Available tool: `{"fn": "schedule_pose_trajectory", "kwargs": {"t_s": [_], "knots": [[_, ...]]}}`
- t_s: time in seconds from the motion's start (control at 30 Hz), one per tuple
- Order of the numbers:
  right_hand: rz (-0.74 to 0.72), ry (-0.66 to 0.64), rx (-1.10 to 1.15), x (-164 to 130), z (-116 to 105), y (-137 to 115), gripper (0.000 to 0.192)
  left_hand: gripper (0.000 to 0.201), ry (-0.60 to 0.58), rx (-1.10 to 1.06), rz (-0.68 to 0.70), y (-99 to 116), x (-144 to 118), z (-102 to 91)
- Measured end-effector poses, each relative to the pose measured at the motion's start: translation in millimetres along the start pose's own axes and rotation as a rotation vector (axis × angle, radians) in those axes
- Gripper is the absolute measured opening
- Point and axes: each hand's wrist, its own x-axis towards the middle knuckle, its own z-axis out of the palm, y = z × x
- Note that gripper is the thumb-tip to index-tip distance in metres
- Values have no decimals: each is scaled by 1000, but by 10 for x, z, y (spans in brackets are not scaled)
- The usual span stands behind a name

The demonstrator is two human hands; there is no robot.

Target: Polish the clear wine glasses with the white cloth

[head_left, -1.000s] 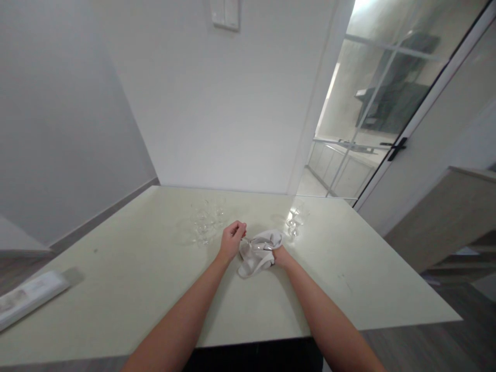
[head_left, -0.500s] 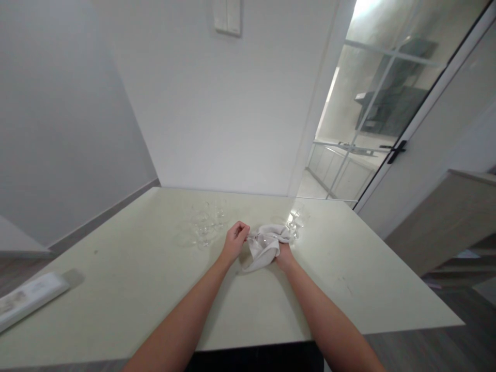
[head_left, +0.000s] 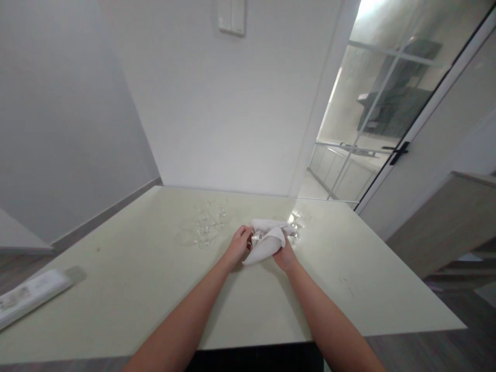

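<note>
Over the middle of the table, my left hand is closed on one end of a small clear glass, which looks like a stemmed glass. A white cloth is wrapped around the glass's other end, with a loose corner hanging down toward me. My right hand grips the cloth from the right, its fingers mostly covered by the folds. Most of the glass is hidden by the cloth and my left fingers.
Several clear glasses stand left of my hands on the pale table. More clear glasses are just beyond the cloth on the right. A white box lies at the left edge. The wall rises behind the table.
My left fingers have moved from a pinch at the glass's end to a fuller wrap around it. The cloth has shifted and folded over, its hanging corner slightly higher.
</note>
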Motion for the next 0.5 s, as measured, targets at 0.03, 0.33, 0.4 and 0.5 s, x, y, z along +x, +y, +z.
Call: {"fn": "schedule_pose_trajectory", "kwargs": {"t_s": [0.03,0.33,0.4,0.5], "knots": [[42,27,57,7,-16,-24,48,38,-26,21,4,-5,-17,19],[139,171,311,61,35,-142,50,50,-167,-61,-70,30,-55,25],[159,196,370,54,80,-157,54,51,-183,-139,-117,60,-45,-4],[193,232,385,37,111,-172,54,50,-160,-286,-156,96,-39,-24]]}}
